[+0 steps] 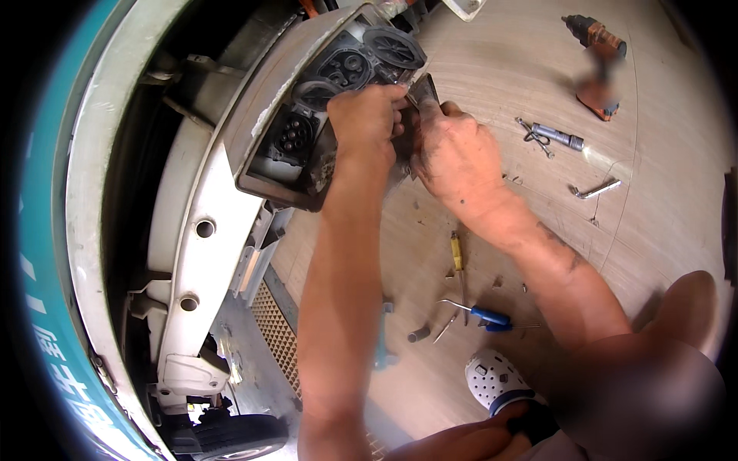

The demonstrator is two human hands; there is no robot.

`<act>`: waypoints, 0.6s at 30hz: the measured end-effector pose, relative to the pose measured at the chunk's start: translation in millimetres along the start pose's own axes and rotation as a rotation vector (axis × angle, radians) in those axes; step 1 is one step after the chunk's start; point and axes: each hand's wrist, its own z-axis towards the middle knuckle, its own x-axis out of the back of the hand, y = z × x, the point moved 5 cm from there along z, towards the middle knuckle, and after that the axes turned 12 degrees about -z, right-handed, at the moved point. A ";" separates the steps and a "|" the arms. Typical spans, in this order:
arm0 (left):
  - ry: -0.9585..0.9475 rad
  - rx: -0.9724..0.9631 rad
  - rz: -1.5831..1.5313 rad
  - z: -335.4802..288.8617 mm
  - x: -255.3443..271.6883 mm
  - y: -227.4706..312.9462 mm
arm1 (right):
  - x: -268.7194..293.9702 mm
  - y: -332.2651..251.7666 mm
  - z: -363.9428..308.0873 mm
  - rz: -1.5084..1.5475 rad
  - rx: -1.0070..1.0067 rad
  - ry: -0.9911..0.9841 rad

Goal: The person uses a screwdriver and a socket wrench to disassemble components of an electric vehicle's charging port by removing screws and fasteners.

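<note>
An open grey box [261, 127] on the vehicle's side holds two round black charging sockets, the upper socket [346, 67] and the lower socket [293, 135]. Beside the upper one a round black cap [394, 48] hangs open, and another black cap [314, 94] lies between the sockets. My left hand [365, 123] is closed in front of the box, fingers curled; whatever they pinch is hidden. Close to its right, my right hand [460, 150] grips a dark flat plate [422, 90] at the box's edge, thumb laid along it. Most of that plate is covered by my fingers.
On the tiled floor lie an orange-black cordless drill [598, 61], a lit flashlight [557, 137], a small metal socket wrench [598, 189], a yellow-handled screwdriver [457, 253] and a blue-handled hook tool [490, 316]. A white clog [496, 380] stands below. The vehicle's white frame [211, 230] runs along the left.
</note>
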 end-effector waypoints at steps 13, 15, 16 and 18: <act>0.001 0.069 -0.012 2.1 -9.6 -3.2 | -26.7 10.5 -3.5 1.800 -0.837 -0.540; 0.074 0.067 -0.098 3.5 -3.4 -0.8 | -16.7 8.7 -3.0 1.192 -0.450 -0.183; 0.072 0.073 -0.097 4.2 -4.3 -2.7 | 3.7 -0.1 -6.8 0.543 -0.091 0.149; 0.064 0.132 -0.063 4.6 -5.7 -6.0 | 9.6 -1.6 -11.6 0.270 -0.005 0.249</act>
